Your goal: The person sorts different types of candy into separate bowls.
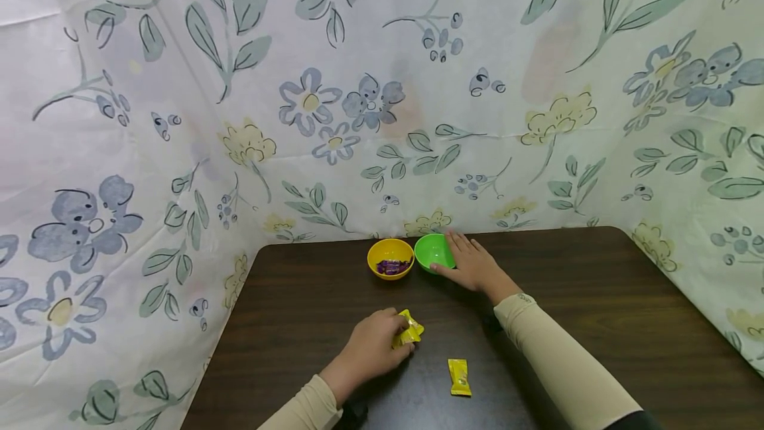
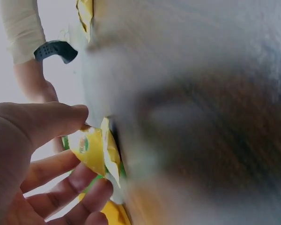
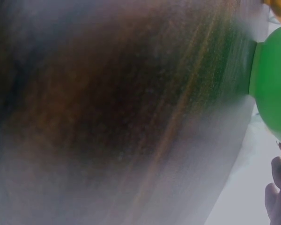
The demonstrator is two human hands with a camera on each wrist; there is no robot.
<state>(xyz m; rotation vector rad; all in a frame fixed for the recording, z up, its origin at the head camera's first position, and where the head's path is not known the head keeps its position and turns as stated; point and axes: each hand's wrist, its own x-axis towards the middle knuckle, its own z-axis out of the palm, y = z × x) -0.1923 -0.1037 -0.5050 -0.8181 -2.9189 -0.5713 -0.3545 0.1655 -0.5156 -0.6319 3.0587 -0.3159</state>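
My left hand (image 1: 373,347) pinches a yellow-wrapped candy (image 1: 410,329) just above the table; the left wrist view shows the thumb and fingers around its wrapper (image 2: 88,147). At the back, my right hand (image 1: 474,265) rests against the right side of a green bowl (image 1: 428,249), fingers straight and thumb at its near rim. No contents can be made out in the visible part of that bowl. Touching or nearly touching it on the left is a yellow bowl (image 1: 380,249) holding purple-wrapped candies (image 1: 392,267). Another yellow-wrapped candy (image 1: 459,377) lies on the table, nearer me.
The dark wooden table (image 1: 573,310) ends just behind the two bowls. A floral cloth (image 1: 418,105) hangs behind it and along both sides.
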